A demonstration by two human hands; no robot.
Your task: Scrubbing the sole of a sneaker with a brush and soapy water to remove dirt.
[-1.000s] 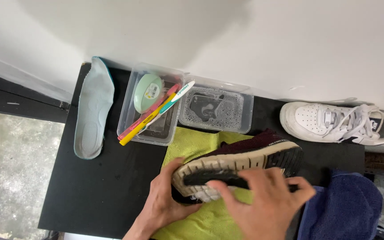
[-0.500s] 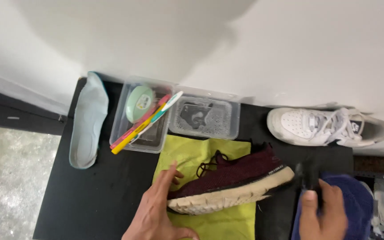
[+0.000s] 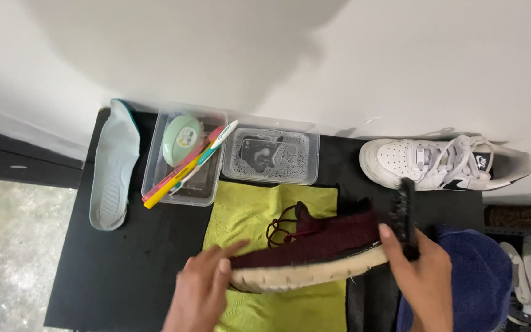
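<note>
Head view: a maroon knit shoe [image 3: 327, 243] with a thick, ridged cream sole lies on its side on a yellow-green cloth [image 3: 259, 215] of nubbly weave, spread near the front edge of a matte black worktop [image 3: 142, 246]. The left hand [image 3: 201, 292] presses its fingers against the toe end of the shoe, fingers flattened rather than curled, steadying it. The right hand [image 3: 422, 276] is clenched around the handle of a black brush [image 3: 404, 212], whose bristled head stands up just beside the heel of the shoe (whether the bristles touch the knit I cannot tell). Dark red laces loop loosely out of the shoe's opening over the cloth.

Behind the cloth, toward the back edge, stand two clear plastic tubs. The left tub [image 3: 155, 184] holds a round pale-green soap dish [image 3: 180, 138] and several slim toothbrushes [image 3: 182, 169], pink, yellow and teal, lying slantwise over its rim. The right tub [image 3: 271, 157] holds foamy, bubbly water. At the back left corner a pale grey-green foam insole [image 3: 113, 163] lies flat, long and curved. At the back right a white leather sneaker [image 3: 440, 163] with grey laces rests against the white wall. A dark blue towel [image 3: 480, 276], soft and bunched, sits at the front right corner, partly under the right wrist.
</note>
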